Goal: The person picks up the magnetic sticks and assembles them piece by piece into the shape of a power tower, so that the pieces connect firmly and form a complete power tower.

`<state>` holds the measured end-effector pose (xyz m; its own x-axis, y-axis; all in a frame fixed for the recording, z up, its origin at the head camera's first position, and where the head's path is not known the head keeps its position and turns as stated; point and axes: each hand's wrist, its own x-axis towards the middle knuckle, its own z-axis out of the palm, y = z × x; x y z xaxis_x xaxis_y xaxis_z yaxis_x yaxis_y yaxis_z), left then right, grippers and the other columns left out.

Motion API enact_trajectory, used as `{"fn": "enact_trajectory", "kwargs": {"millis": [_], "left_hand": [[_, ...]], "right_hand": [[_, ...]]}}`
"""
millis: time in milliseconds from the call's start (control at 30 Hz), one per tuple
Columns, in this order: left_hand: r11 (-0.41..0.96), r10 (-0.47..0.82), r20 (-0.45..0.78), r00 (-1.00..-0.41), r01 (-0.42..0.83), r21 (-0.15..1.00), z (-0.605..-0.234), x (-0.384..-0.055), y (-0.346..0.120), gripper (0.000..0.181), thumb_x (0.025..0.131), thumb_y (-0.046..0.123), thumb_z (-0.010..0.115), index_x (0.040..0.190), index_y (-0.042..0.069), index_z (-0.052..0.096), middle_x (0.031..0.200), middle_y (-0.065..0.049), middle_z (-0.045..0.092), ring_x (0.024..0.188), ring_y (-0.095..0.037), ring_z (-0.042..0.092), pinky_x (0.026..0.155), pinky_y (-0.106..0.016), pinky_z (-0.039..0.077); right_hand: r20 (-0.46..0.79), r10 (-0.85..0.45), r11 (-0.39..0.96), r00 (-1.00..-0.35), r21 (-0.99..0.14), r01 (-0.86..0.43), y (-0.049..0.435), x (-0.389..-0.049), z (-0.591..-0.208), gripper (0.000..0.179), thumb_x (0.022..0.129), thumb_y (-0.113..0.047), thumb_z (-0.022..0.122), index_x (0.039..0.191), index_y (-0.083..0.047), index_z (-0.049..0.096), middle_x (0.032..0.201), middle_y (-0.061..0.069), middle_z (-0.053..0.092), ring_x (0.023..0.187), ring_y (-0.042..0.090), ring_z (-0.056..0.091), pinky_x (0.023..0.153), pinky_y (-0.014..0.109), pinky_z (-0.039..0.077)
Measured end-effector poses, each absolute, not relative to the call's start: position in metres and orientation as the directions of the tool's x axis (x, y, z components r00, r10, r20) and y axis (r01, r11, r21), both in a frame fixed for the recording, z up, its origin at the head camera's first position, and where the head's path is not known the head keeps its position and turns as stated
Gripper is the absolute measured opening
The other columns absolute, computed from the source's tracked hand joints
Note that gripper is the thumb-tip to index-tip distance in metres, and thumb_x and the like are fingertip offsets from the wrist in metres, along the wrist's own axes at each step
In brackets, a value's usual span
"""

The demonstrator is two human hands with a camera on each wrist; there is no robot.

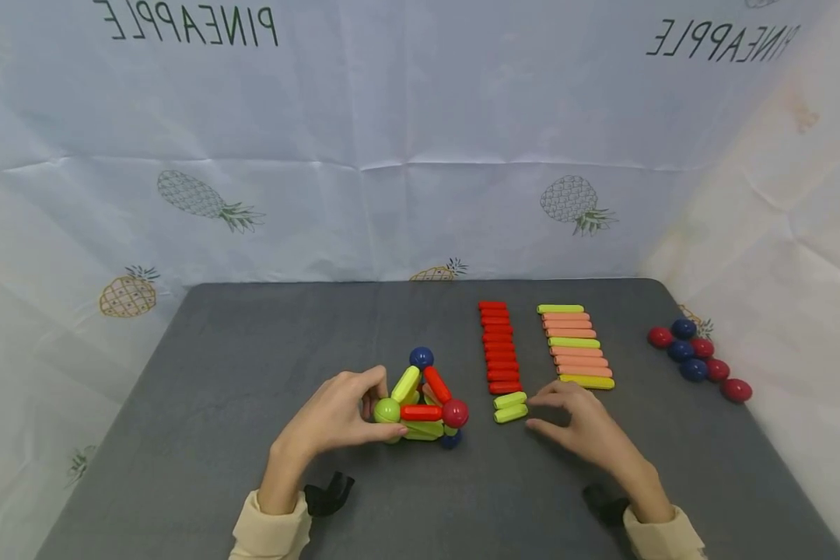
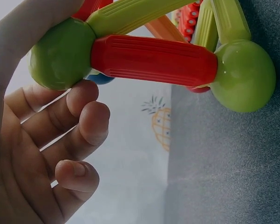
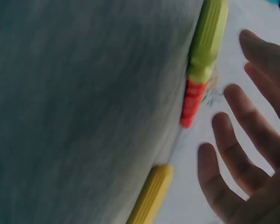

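Note:
A frame of coloured balls and rods (image 1: 421,413) stands on the table in the head view, with blue, red and lime balls at its corners. My left hand (image 1: 336,412) holds it by a lime ball (image 2: 63,53) at its left side, the other fingers curved below that ball in the left wrist view. From there a red rod (image 2: 153,59) runs down to another lime ball (image 2: 243,75). Fingers spread and holding nothing, my right hand (image 1: 584,424) hovers beside two short lime rods (image 1: 510,414). In the right wrist view, a lime rod (image 3: 208,39) lies near its fingertips.
Red rods (image 1: 499,346) form a column beyond the lime pair. Right of them lies a column of orange, lime and yellow rods (image 1: 577,351). Red and blue balls (image 1: 694,369) cluster at the table's right edge. A pineapple-print cloth (image 1: 364,117) hangs behind the grey table (image 1: 252,350).

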<state>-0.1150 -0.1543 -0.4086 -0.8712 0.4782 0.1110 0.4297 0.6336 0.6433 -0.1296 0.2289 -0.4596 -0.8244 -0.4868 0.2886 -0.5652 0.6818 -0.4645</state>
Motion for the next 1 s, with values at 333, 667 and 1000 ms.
{"fn": "enact_trajectory", "kwargs": {"millis": [333, 667, 1000], "left_hand": [[0.631, 0.479, 0.113, -0.871, 0.431, 0.645, -0.409, -0.115, -0.155, 0.042, 0.077, 0.04, 0.089, 0.082, 0.022, 0.051, 0.068, 0.013, 0.057, 0.061, 0.003, 0.05, 0.056, -0.019, 0.045], [0.618, 0.491, 0.126, -0.862, 0.446, 0.647, -0.411, -0.116, -0.155, 0.042, 0.079, 0.039, 0.088, 0.082, 0.022, 0.05, 0.066, 0.013, 0.055, 0.059, 0.002, 0.049, 0.054, -0.019, 0.044], [0.616, 0.493, 0.132, -0.86, 0.452, 0.645, -0.411, -0.116, -0.154, 0.042, 0.08, 0.038, 0.087, 0.081, 0.021, 0.049, 0.064, 0.013, 0.052, 0.056, -0.001, 0.048, 0.052, -0.019, 0.04]], "right_hand": [[0.13, -0.553, 0.754, -0.823, -0.342, -0.56, 0.203, -0.127, -0.456, 0.026, 0.076, -0.011, 0.089, 0.1, -0.014, 0.081, 0.091, -0.007, 0.064, 0.082, 0.009, 0.053, 0.071, 0.025, 0.05], [0.031, -0.519, 0.764, -0.854, -0.432, -0.479, 0.191, -0.128, -0.456, 0.029, 0.077, -0.012, 0.089, 0.104, -0.01, 0.079, 0.094, -0.003, 0.074, 0.081, 0.008, 0.062, 0.071, 0.027, 0.055], [0.137, -0.529, 0.635, -0.837, -0.591, -0.498, 0.189, -0.129, -0.452, 0.023, 0.084, -0.006, 0.082, 0.106, -0.007, 0.074, 0.088, -0.005, 0.069, 0.074, 0.001, 0.056, 0.065, 0.022, 0.052]]}}
